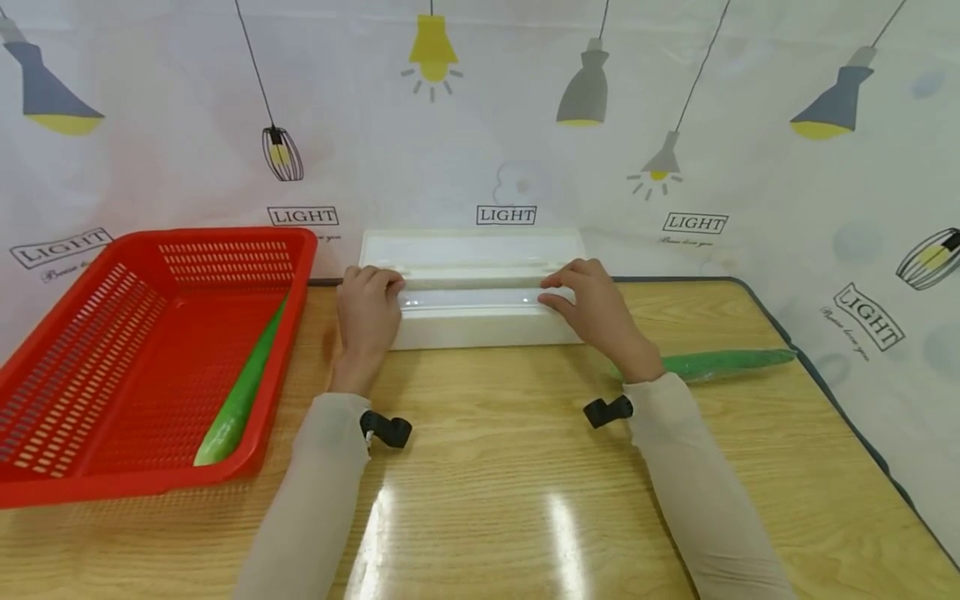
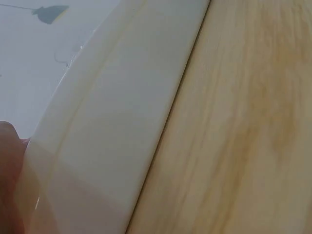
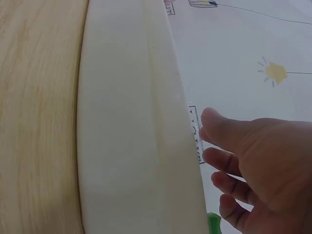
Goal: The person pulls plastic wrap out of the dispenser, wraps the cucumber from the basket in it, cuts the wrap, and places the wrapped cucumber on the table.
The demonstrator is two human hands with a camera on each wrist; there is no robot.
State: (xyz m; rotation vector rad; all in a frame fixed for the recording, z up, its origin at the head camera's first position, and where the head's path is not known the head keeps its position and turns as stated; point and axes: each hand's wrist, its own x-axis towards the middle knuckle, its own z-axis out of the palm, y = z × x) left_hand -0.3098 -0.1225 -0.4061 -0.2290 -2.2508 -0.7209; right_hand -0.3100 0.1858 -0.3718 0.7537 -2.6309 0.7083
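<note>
A long white cling film box (image 1: 487, 330) stands with its lid (image 1: 472, 246) raised against the backdrop. Clear cling film (image 1: 468, 300) shines along its opening. At the box's left end, my left hand (image 1: 367, 312) appears to pinch the film's edge between thumb and fingers. My right hand (image 1: 596, 308) does likewise at the right end, its thumb (image 3: 214, 124) beside the film and its other fingers bent. In the left wrist view only a bit of the left hand (image 2: 9, 180) shows, behind the white box wall (image 2: 112, 117). The exact fingertip contact is hard to see.
To the left stands a red plastic basket (image 1: 258, 437) with a long green cucumber (image 1: 238, 408) in it. A second cucumber (image 1: 727, 362), seemingly wrapped in clear film, lies on the wooden table (image 1: 480, 467) beyond my right wrist. The lamp-printed backdrop (image 1: 480, 117) rises at the back.
</note>
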